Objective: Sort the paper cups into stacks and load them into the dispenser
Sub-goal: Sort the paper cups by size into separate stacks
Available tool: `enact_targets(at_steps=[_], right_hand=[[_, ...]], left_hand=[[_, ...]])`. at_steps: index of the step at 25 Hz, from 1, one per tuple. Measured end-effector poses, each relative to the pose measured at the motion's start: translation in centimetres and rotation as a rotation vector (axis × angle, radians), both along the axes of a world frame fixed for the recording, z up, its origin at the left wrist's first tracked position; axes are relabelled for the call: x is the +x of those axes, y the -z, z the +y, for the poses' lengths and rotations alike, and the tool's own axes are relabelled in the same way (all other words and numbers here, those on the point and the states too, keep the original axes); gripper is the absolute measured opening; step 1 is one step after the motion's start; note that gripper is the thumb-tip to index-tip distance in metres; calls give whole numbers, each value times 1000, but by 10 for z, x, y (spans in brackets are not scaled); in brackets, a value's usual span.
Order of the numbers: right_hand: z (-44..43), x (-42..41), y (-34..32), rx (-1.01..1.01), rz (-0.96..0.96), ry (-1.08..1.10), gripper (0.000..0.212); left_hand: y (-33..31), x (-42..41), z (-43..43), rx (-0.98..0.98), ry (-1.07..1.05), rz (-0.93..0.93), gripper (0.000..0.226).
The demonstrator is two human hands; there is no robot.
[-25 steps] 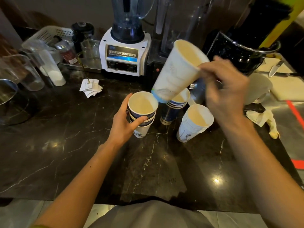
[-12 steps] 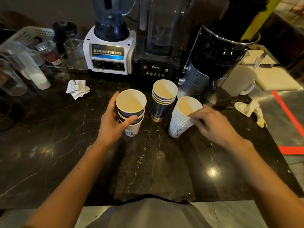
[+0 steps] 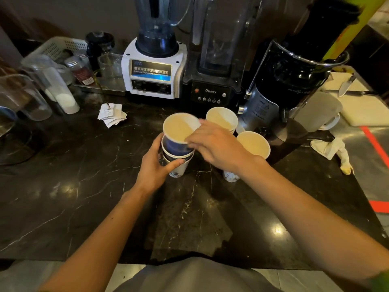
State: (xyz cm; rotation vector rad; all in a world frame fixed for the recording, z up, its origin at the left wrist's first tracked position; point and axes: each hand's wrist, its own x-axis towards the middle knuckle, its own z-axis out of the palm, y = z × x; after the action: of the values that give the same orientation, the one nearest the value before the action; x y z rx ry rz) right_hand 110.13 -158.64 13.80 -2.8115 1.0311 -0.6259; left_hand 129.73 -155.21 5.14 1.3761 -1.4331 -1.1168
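Mixed stack (image 3: 175, 157): on the table (image 3: 84, 186), gripped by the left hand (image 3: 156, 168), fingers wrapped round it.
Top cup (image 3: 180, 131): pinched at the rim by the right hand (image 3: 216, 147).
Done: two sorted stacks, behind (image 3: 222, 119) and right (image 3: 253, 144).
Left: sorting, loading; no dispenser seen.

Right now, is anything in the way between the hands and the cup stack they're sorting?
Nothing visible. The left hand already wraps the mixed cup stack, and the right hand pinches its top blue cup's rim.
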Motion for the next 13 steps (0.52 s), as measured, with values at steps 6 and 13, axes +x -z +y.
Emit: enact_targets(at_steps=[6,13], right_hand=[[-18,-53,-86,-226,-413,300,19],[-38,-79,-13,44,60,338,27]], left_hand=[[6,3,-5,31,-37,12,89],[4,2,-4,13,-36,-14,88]])
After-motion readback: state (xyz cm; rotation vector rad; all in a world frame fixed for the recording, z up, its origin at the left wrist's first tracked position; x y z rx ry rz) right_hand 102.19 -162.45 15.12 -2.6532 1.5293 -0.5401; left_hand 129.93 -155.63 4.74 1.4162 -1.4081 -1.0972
